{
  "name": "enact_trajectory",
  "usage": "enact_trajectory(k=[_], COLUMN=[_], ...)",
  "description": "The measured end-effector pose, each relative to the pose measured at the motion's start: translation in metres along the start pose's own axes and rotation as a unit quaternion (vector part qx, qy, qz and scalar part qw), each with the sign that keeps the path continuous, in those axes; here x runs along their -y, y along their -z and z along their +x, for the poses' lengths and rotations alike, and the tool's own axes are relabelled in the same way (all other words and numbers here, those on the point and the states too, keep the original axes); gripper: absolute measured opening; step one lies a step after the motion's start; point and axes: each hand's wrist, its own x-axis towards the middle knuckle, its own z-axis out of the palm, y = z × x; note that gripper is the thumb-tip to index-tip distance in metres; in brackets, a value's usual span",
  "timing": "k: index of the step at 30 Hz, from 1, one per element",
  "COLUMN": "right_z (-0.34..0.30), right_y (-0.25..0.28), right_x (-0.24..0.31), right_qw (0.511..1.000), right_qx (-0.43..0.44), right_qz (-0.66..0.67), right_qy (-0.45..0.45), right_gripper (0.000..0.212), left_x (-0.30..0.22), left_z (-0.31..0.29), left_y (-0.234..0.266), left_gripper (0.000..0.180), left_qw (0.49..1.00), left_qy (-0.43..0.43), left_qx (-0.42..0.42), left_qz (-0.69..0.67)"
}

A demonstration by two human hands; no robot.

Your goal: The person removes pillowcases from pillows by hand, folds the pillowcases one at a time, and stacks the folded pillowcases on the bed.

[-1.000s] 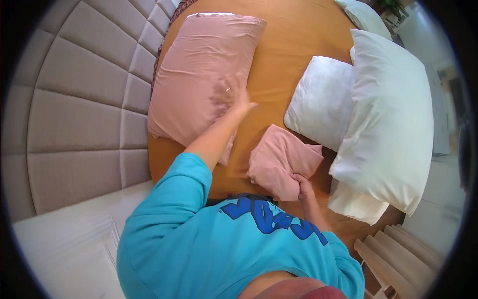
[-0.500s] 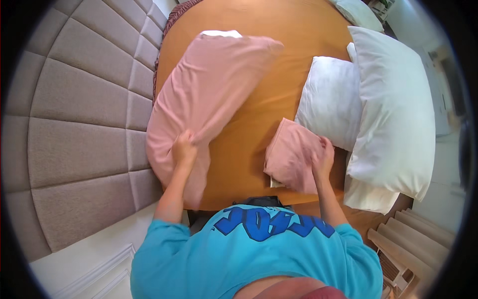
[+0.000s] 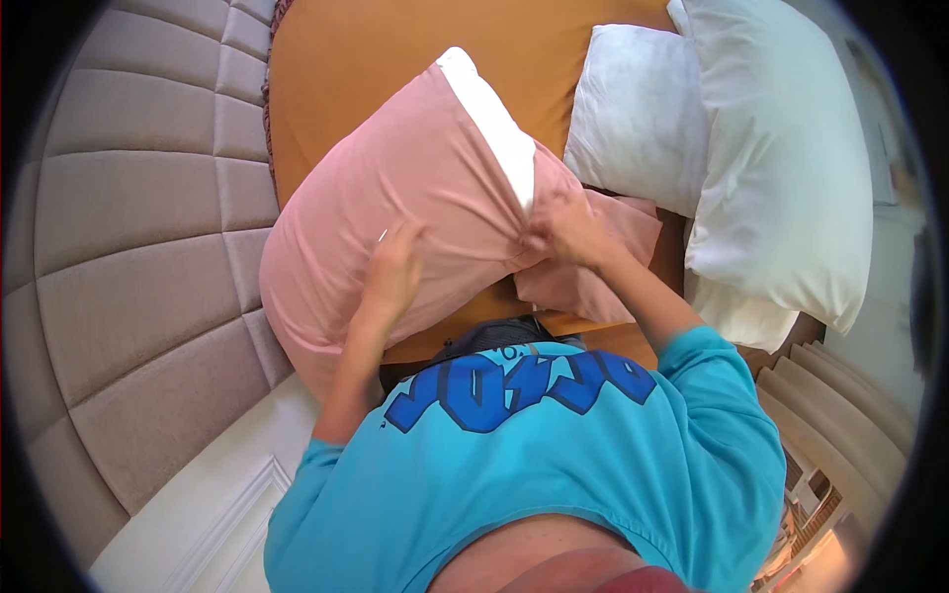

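A white pillow lies slantwise on the bed in a pink pillowcase, its white end showing at the case's opening. My right hand is closed on the pink cloth at the near corner of that opening, and its fingertips are partly hidden in the folds. On the pillow's near side, my left hand rests against the case, slightly blurred, its fingers loosely stretched and not gripping. Partly under my right forearm is a folded pink cloth, lying on the bed near its front edge.
An orange sheet covers the bed. To the right lie a small white pillow and a large white pillow, one overlapping the other. A padded beige headboard rises on the left. Pleated beige fabric hangs at the lower right.
My right hand has left the folded pink cloth and now grips the pillowcase opening. The cased pillow has turned its white end toward the right. My left hand has loosened its hold on the case.
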Motion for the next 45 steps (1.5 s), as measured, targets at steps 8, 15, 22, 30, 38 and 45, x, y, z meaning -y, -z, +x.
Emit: enact_trajectory(k=[8, 15, 22, 30, 38, 45], right_z=[-0.052, 0.031, 0.018, 0.020, 0.042, 0.057], right_y=[0.009, -0.018, -0.037, -0.012, 0.013, -0.057], right_x=[0.031, 0.039, -0.012, -0.017, -0.006, 0.092], right_qw=[0.918, 0.889, 0.857, 0.574, 0.767, 0.944], right_qx=[-0.127, -0.153, -0.120, -0.352, -0.345, -0.126], right_qz=[0.349, 0.023, 0.110, 0.644, 0.498, 0.252], right_qy=[-0.135, -0.432, -0.489, -0.363, -0.211, -0.172], right_gripper=[0.029, 0.053, 0.042, 0.038, 0.022, 0.082], left_x=[-0.053, -0.046, -0.048, -0.024, -0.018, -0.069], left_z=[0.086, 0.046, 0.112, 0.152, 0.144, 0.136], left_y=[-0.100, -0.114, -0.122, -0.119, 0.003, 0.096], left_gripper=[0.016, 0.028, 0.044, 0.052, 0.021, 0.018], left_qw=[0.925, 0.945, 0.922, 0.927, 0.942, 0.922], left_qy=[-0.188, -0.010, -0.276, -0.183, -0.221, -0.229], left_qx=[0.260, 0.313, 0.044, 0.197, -0.024, -0.201], left_qz=[0.204, 0.092, 0.269, 0.262, 0.253, 0.239])
